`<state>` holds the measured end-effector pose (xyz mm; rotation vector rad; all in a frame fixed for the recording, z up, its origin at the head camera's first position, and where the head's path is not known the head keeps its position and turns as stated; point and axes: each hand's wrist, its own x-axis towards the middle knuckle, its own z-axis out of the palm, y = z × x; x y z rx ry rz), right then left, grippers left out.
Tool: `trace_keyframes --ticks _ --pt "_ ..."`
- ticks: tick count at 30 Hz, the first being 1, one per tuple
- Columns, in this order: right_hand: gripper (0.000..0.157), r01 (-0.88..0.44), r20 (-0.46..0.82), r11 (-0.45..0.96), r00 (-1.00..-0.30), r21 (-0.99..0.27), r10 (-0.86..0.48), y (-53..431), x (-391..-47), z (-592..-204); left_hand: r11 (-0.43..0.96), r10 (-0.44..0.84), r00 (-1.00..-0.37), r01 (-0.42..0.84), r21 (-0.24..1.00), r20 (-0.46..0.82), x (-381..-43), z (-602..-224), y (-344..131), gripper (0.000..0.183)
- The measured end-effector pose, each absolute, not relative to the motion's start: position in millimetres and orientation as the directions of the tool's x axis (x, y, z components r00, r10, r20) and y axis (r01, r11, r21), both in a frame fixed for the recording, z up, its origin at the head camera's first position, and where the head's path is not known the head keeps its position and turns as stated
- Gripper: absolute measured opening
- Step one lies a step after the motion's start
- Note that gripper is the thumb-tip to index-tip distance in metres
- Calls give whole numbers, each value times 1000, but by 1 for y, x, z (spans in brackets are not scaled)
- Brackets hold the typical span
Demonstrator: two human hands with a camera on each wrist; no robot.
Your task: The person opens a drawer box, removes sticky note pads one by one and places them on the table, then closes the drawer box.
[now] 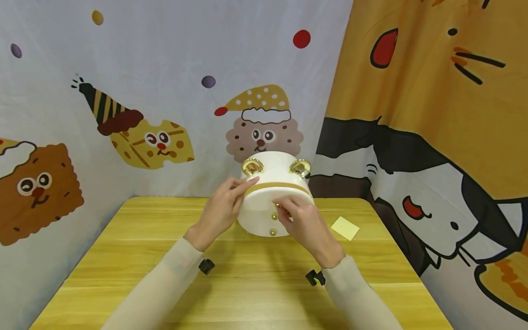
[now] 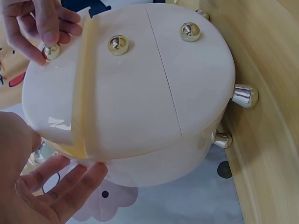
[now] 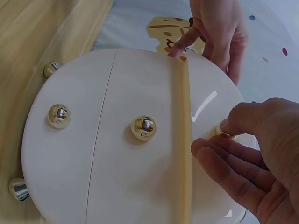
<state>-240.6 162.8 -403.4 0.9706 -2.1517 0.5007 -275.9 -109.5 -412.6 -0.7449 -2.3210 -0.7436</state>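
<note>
A white, round-fronted jewelry box stands on the table, with two gold ear-shaped rings on top and small gold feet below. Thin seams and a gold band cross its front, which carries a column of round gold knobs. My right hand pinches the top knob between thumb and forefinger, its other fingers loosely bent. The middle knob and bottom knob are untouched. My left hand touches the box's left side near the band with its fingers extended.
A pale yellow sticky note lies on the wooden table, right of the box. A cartoon-printed cloth hangs behind the table and along its right side. Each sleeve has a small black device at the wrist.
</note>
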Motion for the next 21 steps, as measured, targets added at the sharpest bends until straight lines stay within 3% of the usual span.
trace_keyframes --ticks 14,21 --pt "29 -772 740 631 -465 -71 -486 158 -252 -403 687 305 -709 626 369 635 -274 -411 -110 44" --pt "32 -773 736 630 -471 -78 -486 156 -256 -404 690 302 -699 629 357 648 -275 -412 -110 46"
